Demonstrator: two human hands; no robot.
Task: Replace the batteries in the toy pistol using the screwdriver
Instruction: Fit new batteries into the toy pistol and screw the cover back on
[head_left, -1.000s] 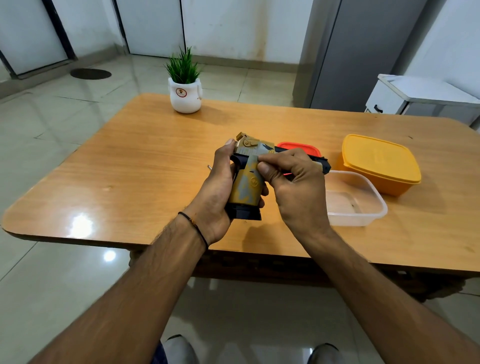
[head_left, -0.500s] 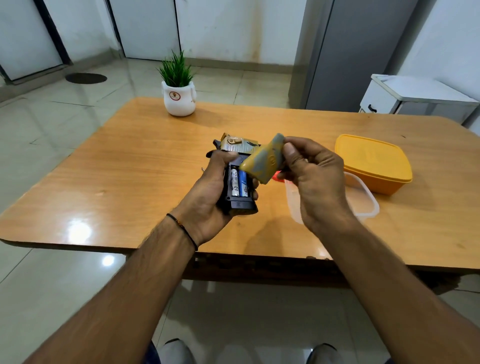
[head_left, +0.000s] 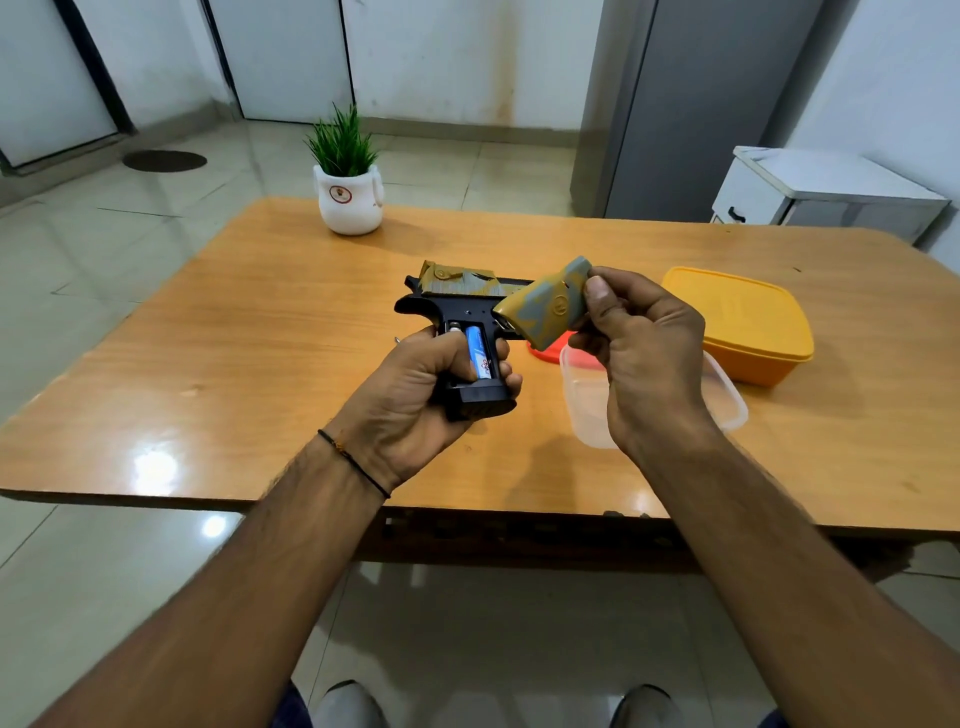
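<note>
Holding pistol (head_left: 467, 306) above worktop (head_left: 234, 338): left hand (head_left: 415, 395) curled round grip, batteries (head_left: 478, 353) exposed. Right hand (head_left: 639, 353) pinches cover (head_left: 545, 306), off and just beside. Compartment open. Next, likely: park cover, pry old batteries out.

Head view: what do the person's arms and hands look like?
Both forearms are bare, no sleeves in view. The left hand and right hand are ungloved, no rings showing. A thin black cord bracelet with a small orange spot circles the left wrist.

Print on battery (head_left: 477, 354) and pot (head_left: 349, 208) is illegible
</note>
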